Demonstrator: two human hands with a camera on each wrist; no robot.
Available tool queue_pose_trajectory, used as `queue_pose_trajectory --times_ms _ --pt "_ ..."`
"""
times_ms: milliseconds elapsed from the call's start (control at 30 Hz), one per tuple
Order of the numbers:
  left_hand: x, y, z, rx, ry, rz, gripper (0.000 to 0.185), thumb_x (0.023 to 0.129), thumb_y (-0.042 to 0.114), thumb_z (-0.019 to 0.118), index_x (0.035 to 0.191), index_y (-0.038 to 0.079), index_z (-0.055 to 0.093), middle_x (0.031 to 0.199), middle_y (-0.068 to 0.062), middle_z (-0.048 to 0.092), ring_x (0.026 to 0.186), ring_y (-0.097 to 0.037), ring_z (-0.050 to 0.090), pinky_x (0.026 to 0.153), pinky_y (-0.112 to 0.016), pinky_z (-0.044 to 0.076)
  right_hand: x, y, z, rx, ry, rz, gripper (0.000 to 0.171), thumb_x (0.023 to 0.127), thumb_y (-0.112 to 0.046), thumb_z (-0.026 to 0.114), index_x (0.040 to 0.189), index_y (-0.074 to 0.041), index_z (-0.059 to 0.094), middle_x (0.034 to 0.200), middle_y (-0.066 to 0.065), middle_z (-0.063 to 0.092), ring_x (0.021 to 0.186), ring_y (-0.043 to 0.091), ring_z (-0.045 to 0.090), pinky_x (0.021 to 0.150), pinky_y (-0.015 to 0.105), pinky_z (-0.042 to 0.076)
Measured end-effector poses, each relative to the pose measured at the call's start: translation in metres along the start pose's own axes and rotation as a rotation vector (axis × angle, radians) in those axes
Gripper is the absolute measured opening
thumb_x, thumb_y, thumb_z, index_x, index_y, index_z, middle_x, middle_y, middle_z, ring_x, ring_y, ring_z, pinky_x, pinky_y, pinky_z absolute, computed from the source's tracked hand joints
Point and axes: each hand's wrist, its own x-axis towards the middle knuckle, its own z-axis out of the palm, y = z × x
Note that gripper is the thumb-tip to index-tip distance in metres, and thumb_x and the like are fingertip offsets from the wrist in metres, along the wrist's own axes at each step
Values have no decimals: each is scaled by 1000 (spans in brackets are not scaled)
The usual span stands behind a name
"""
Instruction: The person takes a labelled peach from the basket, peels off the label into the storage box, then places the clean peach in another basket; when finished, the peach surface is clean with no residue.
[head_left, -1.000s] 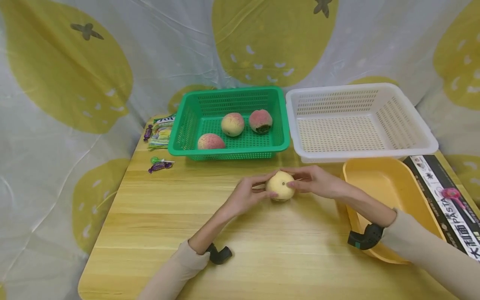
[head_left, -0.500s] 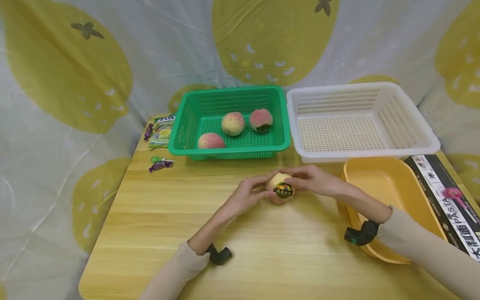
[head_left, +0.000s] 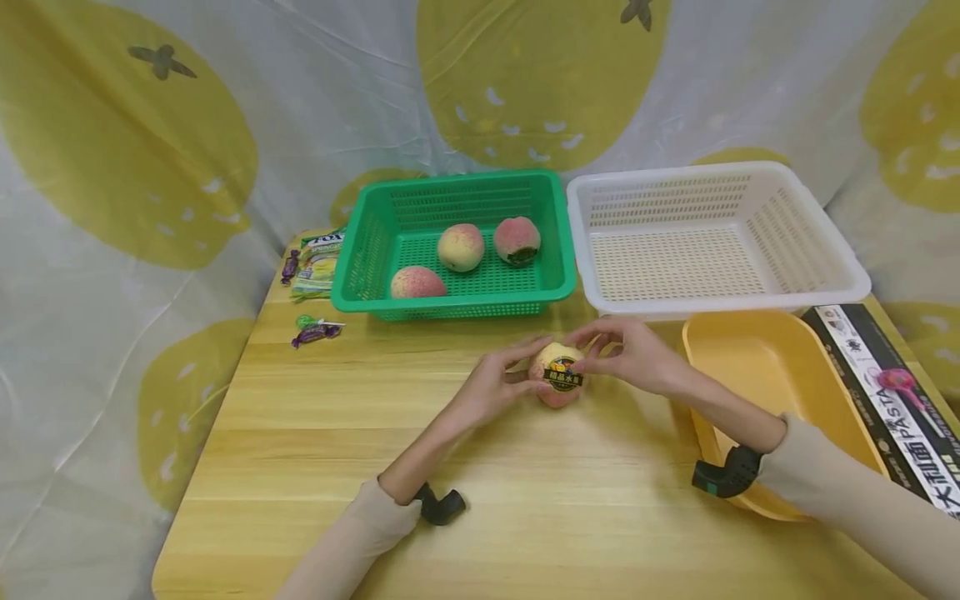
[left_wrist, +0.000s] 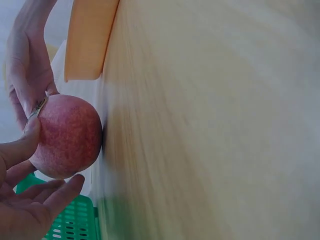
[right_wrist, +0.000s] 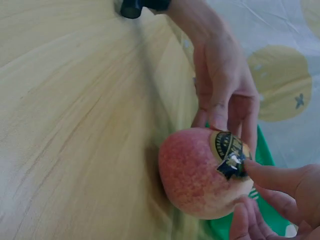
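The left hand (head_left: 491, 385) curls its thumb and fingers round the left side of a peach (head_left: 557, 385) that rests on the bench (head_left: 315, 450), near the middle and a little toward the far side. The right hand (head_left: 637, 357) closes on the fruit from the right, its thumb and forefinger pinching the edge of a round sticker (head_left: 564, 372) — black and yellow, with small print too fine to read. In the right wrist view the sticker (right_wrist: 229, 152) has one edge lifted off the skin, held at the fingertips (right_wrist: 255, 170).

The peach is nearly round, so it shows no clear long axis; its stickered face is turned up and toward the person, and its red-blushed underside touches the wood. The left wrist view shows the peach (left_wrist: 67, 136) touching the bench, with the left thumb laid against it and the fingers cupped just beside it.

Beyond the hands, on the far side, a green basket (head_left: 360, 283) holds three more peaches (head_left: 460, 247). Just right of it stands a white basket (head_left: 840, 267). Near the right hand, to its right, lies a yellow tray (head_left: 750, 367), and beside that — at the right edge — a black pasta box (head_left: 877, 375). Sweets in wrappers (head_left: 315, 333) and a green packet (head_left: 315, 267) lie left of the green basket.
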Motion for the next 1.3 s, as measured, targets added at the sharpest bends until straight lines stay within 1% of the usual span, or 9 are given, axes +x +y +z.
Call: queue_pose_trajectory --times_ms 67,200,433,567,667,767,933,1133,1300 --pt "0 1 1 -37 -33 12 68 92 -1 74 154 5 47 165 -16 39 150 -35 41 110 -41 52 1 1 2 15 4 0 30 88 -19 84 116 -10 76 107 9 74 88 15 65 68 24 53" --pt "1 2 3 -34 -62 32 70 93 -1 72 157 9 45 166 -13 37 153 -33 37 112 -42 50 1 1 4 39 11 19 24 87 -15 84 109 -9 77 101 9 73 84 15 65 67 23 53" --pt "4 3 1 62 -40 65 62 91 5 76 150 11 56 161 -12 47 153 -25 39 118 -46 43 0 -4 5 5 7 12 13 89 -11 82 101 -8 77 94 9 72 83 15 64 67 22 52" --pt "8 4 -1 137 -27 81 61 89 8 78 147 12 59 156 -8 53 151 -23 43 121 -46 41 1 -5 5 -15 -9 -1 9 89 -9 81 96 -8 74 92 7 70 81 18 62 64 27 56" --pt "9 4 -3 179 -26 88 60 89 9 79 146 13 61 154 -7 56 150 -24 45 121 -45 41 2 -5 6 -36 -6 -38 12 90 -6 80 98 -7 72 92 8 70 77 17 62 59 28 57" --pt "10 5 -5 201 -34 102 60 88 9 80 145 12 62 153 -9 57 150 -26 46 120 -46 42 4 -6 6 -58 3 -61 13 89 -5 80 99 -6 72 90 7 70 74 14 61 56 26 55" --pt "11 8 -5 236 -34 116 61 88 9 80 146 11 61 151 -10 58 150 -29 45 122 -48 40 5 -7 5 -106 7 -80 6 92 -9 78 94 -5 74 84 4 70 72 12 58 58 23 52" --pt "14 8 -6 257 -35 110 60 88 7 79 145 8 60 151 -10 58 148 -28 47 120 -45 43 -9 -17 -1 -190 78 -137 5 94 -14 77 91 -10 75 86 -1 69 77 12 58 64 22 49" --pt "12 8 -7 251 -25 110 59 88 2 78 144 5 61 151 -12 58 148 -31 47 119 -46 43 -31 -29 -25 -103 100 -165 5 95 -9 74 95 -13 71 96 -1 70 82 11 63 64 23 54"
